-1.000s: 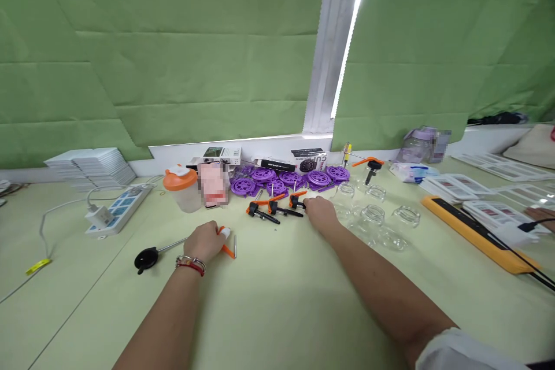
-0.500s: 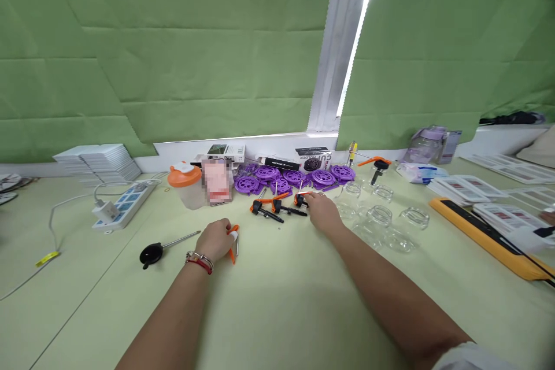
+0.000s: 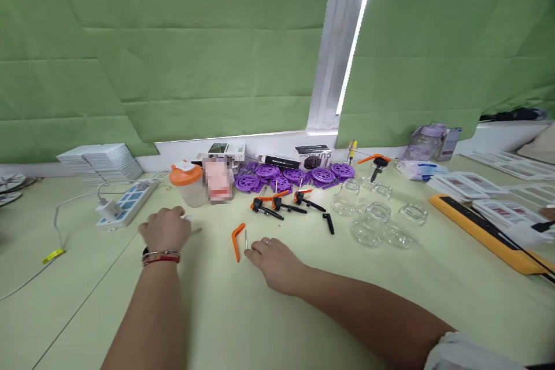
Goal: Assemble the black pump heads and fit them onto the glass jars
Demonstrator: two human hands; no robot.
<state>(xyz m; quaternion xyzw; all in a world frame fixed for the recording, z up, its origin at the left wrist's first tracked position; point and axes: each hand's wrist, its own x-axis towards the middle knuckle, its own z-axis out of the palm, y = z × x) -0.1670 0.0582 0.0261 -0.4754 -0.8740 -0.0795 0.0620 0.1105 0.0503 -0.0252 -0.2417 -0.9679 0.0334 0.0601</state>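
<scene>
My left hand (image 3: 165, 230) is curled over the spot at the left where the black round part lay, hiding it. A small white piece (image 3: 188, 218) pokes out at its thumb side, and the tip of a metal rod (image 3: 196, 230) shows beyond. My right hand (image 3: 277, 266) is low over the table, its fingertips closed at the lower end of a short metal tube (image 3: 246, 239). Just left of that tube lies a bent orange strip (image 3: 236, 241), touched by neither hand. A small black bent part (image 3: 328, 223) lies to the right.
Several black-and-orange assemblies (image 3: 284, 205) lie in front of purple round plastic pieces (image 3: 323, 176). Clear glass jars (image 3: 373, 222) stand at the right, near a yellow-edged device (image 3: 485, 237). An orange-lidded cup (image 3: 186, 185) and a power strip (image 3: 130, 205) are at the left.
My left hand has left the orange strip and moved left over the black part. My right hand has come from the black-and-orange assemblies down to the metal tube. The small black bent part is now visible.
</scene>
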